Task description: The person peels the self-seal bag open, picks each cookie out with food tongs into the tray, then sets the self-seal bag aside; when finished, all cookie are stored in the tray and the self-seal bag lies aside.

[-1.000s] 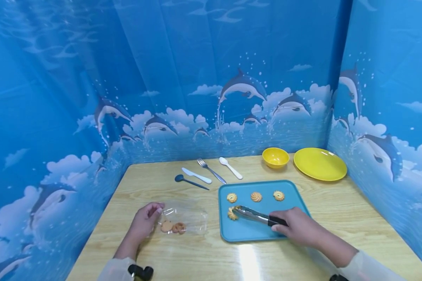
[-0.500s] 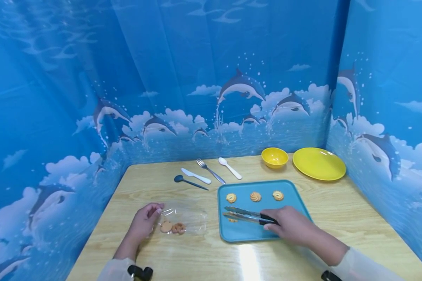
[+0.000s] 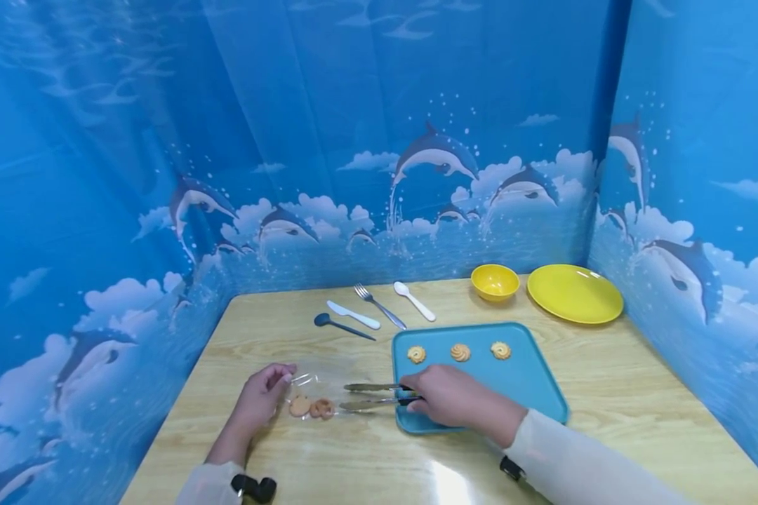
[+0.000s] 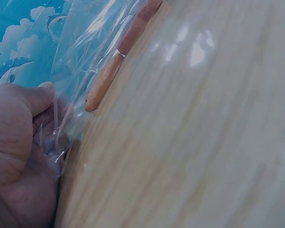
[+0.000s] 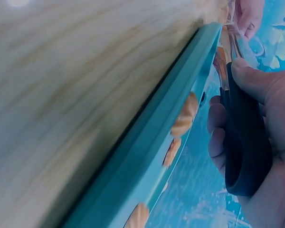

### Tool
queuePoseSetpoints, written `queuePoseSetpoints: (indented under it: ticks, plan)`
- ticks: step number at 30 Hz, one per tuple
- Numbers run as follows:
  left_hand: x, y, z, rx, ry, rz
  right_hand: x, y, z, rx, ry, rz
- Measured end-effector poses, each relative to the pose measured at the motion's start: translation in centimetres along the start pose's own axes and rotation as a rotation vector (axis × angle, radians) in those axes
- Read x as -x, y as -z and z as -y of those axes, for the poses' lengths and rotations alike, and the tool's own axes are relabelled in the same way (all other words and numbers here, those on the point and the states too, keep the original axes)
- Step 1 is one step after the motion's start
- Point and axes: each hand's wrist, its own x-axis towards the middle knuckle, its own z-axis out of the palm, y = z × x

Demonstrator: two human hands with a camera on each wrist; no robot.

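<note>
My left hand (image 3: 260,401) pinches the edge of a clear plastic bag (image 3: 347,379) lying on the table. Inside that bag are a pale round cookie (image 3: 300,405) and a browner, pretzel-shaped cookie (image 3: 321,408). My right hand (image 3: 457,398) grips metal tongs by their black handle (image 5: 244,137). The tongs (image 3: 371,387) reach past the tray's left rim, their arms spread and tips over the right part of the bag, with no cookie seen between them. On the blue-green tray (image 3: 524,375), a row of cookies (image 3: 460,352) shows; my right hand covers the tray's near-left area.
Behind the bag lie a black spoon (image 3: 344,326), a white knife (image 3: 354,315), a metal fork (image 3: 381,306) and a white spoon (image 3: 415,301). A yellow bowl (image 3: 495,282) and yellow plate (image 3: 575,294) stand at the back right. Dolphin-print curtains (image 3: 379,140) enclose the table.
The tongs let go of the cookie at the tray's near left, spread, and moved left with my right hand over the bag. My left hand and the bag stayed put.
</note>
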Motion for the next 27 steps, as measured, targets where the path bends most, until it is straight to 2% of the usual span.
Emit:
queuePoseSetpoints:
  ticks: [6,12,16,21,27]
  plan:
    - [-0.1,0.0,-0.1,-0.011,-0.006,0.0,-1.5,-0.2,1.1,0.007,0.045,-0.002]
    - [-0.1,-0.1,-0.1,-0.02,-0.019,-0.008,-2.5,-0.1,1.8,-0.01,0.033,0.024]
    - [-0.1,-0.2,0.1,-0.03,-0.031,-0.019,-3.2,-0.2,2.3,0.004,0.068,0.025]
    - [0.1,-0.3,0.2,-0.016,-0.043,-0.009,-3.5,-0.4,2.5,0.017,0.116,0.003]
    - [0.1,-0.2,0.0,-0.018,-0.038,-0.003,-3.6,-0.5,2.5,0.012,0.123,0.01]
